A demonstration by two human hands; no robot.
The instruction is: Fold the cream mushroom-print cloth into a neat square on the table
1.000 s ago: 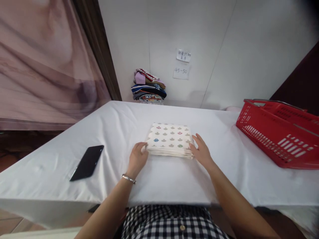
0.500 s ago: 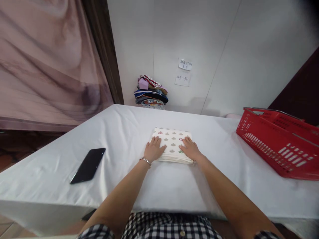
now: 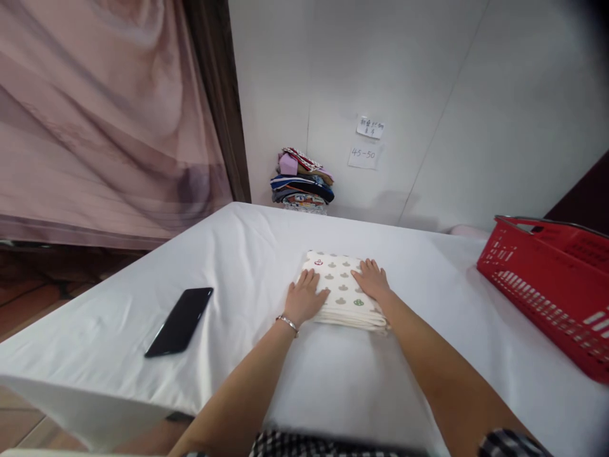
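A folded cream cloth (image 3: 343, 287) printed with grey, red and green motifs lies flat in front of me. Its layered edge faces my side. On its left part rests my left hand (image 3: 305, 298), palm down with fingers spread; a silver bracelet (image 3: 288, 322) circles that wrist. My right hand (image 3: 372, 279) lies open over the cloth's far right corner, fingers stretched out. Neither hand grips anything. The parts of the cloth beneath the palms are hidden.
A white-covered table (image 3: 228, 254) carries everything. A black phone (image 3: 179, 322) lies to the left, and a red plastic basket (image 3: 547, 285) stands at the right. Behind the table are a stack of folded clothes (image 3: 303, 181), paper notes (image 3: 364, 155) on the wall and a pink curtain (image 3: 114, 127).
My right hand has slid away from me along the cloth toward its far right corner. My left hand stays on the left part. The whole view has shifted slightly.
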